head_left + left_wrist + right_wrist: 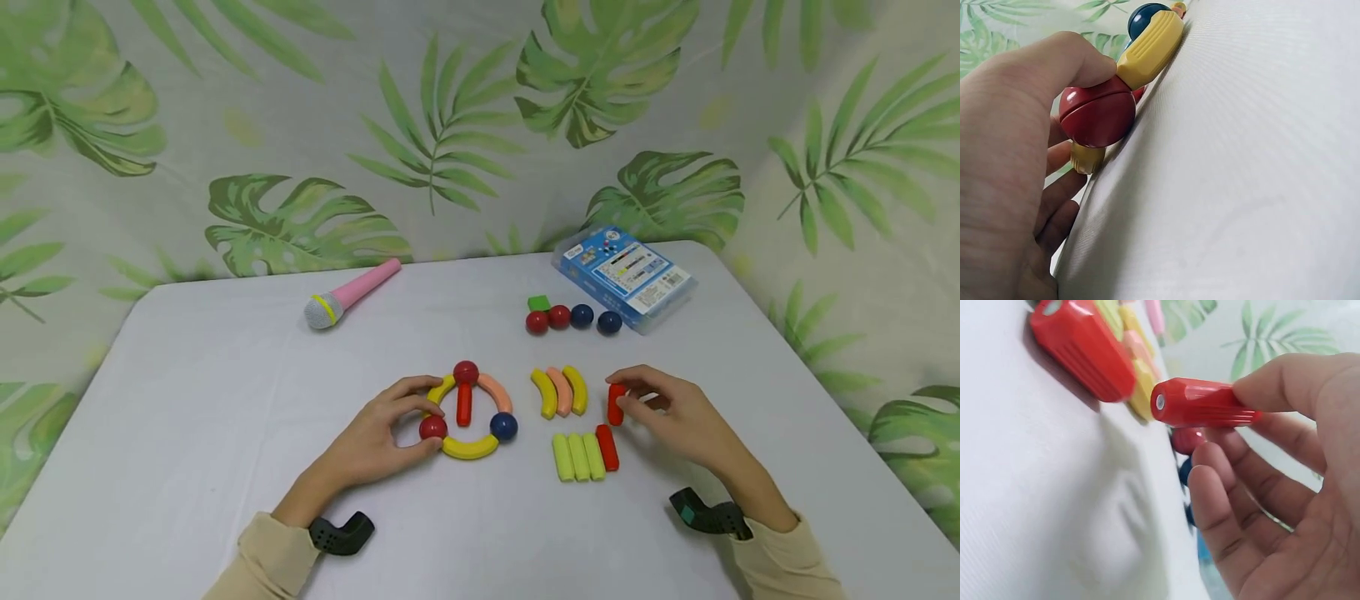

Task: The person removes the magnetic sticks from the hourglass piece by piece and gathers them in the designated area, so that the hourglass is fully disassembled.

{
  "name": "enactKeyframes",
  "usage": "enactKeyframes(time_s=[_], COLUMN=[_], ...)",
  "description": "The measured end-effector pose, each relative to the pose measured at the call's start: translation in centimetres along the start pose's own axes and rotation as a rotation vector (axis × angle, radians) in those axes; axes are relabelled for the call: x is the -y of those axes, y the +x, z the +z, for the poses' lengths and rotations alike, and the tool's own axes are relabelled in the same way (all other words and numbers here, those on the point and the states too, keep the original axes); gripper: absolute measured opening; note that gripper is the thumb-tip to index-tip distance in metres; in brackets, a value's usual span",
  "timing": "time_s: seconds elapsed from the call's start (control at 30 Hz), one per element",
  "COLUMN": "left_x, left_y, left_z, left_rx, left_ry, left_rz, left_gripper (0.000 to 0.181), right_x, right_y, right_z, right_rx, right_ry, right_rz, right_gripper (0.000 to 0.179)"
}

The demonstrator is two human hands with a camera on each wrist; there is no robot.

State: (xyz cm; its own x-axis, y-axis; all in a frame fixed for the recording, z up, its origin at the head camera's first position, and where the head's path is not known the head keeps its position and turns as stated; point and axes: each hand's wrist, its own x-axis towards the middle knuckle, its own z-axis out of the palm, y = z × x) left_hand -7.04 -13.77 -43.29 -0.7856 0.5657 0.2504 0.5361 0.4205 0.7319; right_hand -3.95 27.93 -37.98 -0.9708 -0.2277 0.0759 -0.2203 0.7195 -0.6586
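My left hand (375,437) holds a ring of magnetic balls and curved rods at its left side. Its thumb presses the lower left red ball (1099,115), with the fingers reaching round to the yellow curved rod beside it. A navy ball (503,427), a lower yellow curved rod (470,448) and a pink curved rod (496,392) complete the ring. From the top red ball (466,372), a straight red rod (464,406) points inward. My right hand (678,408) pinches another straight red rod (1200,402) between thumb and fingers, raised off the cloth in the right wrist view.
Near my right hand lie a row of lime rods (577,457) with a red rod (607,447), and curved rods (558,392). Farther back are red and navy balls (582,316), a green block (538,303), a blue box (626,275) and a pink microphone (352,293).
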Motion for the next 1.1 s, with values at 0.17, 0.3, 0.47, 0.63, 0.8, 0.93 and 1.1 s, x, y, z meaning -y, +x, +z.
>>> enactKeyframes(time_s=[0.17, 0.3, 0.47, 0.63, 0.8, 0.93, 1.1], left_x=[0.0, 0.0, 0.0, 0.0, -0.1, -0.2, -0.1], left_y=[-0.1, -0.1, 0.1, 0.1, 0.2, 0.2, 0.1], left_z=[0.2, 0.2, 0.1, 0.0, -0.1, -0.1, -0.1], left_rx=[0.000, 0.006, 0.000, 0.000, -0.003, -0.004, 0.001], left_ry=[-0.006, -0.011, -0.002, 0.003, 0.005, 0.004, 0.006], left_rz=[-0.004, -0.001, -0.004, -0.011, -0.009, -0.010, -0.017], left_gripper=[0.026, 0.026, 0.026, 0.026, 0.026, 0.026, 0.026], right_x=[-0.7, -1.0, -1.4, -1.3, -1.0, -0.7, -0.9], right_y=[-0.4, -0.6, -0.5, -0.4, -0.4, -0.4, -0.5], right_z=[-0.3, -0.1, 0.1, 0.1, 0.0, 0.0, -0.1], right_rx=[0.050, 0.112, 0.137, 0.154, 0.181, 0.199, 0.187], right_ry=[-0.028, -0.064, -0.103, -0.146, -0.139, -0.126, -0.134], right_rz=[0.038, 0.064, 0.056, 0.055, 0.033, 0.037, 0.046], right_gripper=[0.026, 0.024, 0.021, 0.019, 0.020, 0.021, 0.020])
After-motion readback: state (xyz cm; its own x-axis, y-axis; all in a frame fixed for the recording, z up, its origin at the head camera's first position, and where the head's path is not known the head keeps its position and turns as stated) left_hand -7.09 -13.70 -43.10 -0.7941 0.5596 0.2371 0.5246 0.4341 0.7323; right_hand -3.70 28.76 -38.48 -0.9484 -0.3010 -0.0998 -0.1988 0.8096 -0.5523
